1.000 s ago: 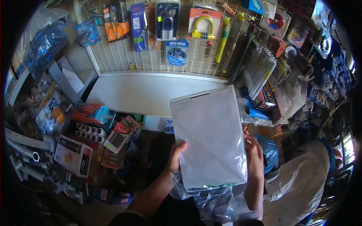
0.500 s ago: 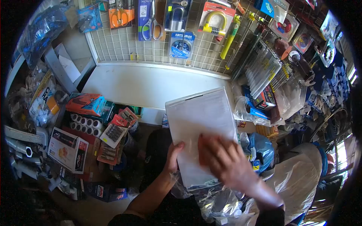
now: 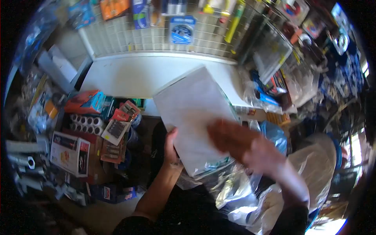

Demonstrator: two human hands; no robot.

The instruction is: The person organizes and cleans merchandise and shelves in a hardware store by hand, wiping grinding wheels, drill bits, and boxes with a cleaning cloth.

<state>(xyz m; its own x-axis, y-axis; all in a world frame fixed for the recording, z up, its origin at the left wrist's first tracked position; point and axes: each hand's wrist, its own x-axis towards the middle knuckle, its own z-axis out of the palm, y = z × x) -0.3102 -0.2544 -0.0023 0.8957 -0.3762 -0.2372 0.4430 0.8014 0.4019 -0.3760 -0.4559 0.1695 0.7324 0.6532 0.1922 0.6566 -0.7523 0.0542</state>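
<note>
A flat white box is held tilted in front of me, its top leaning to the left. My left hand grips its left edge, thumb on the front face and the other fingers hidden behind. Over the lower right of that face, my right hand is smeared by motion. Its fingers press a reddish-brown cloth, blurred, close to the box's surface. Clear plastic wrap hangs crumpled beneath the box's lower end.
Behind the box runs a white shelf below a wire grid with hanging packaged tools. On the left are a printed carton, an orange and teal box and white rolls. At right stands a large plastic-covered bundle.
The box has shifted left and tilted further left, together with my left hand. My right hand has swept toward the box's right edge with the cloth. The camera view has also shifted slightly.
</note>
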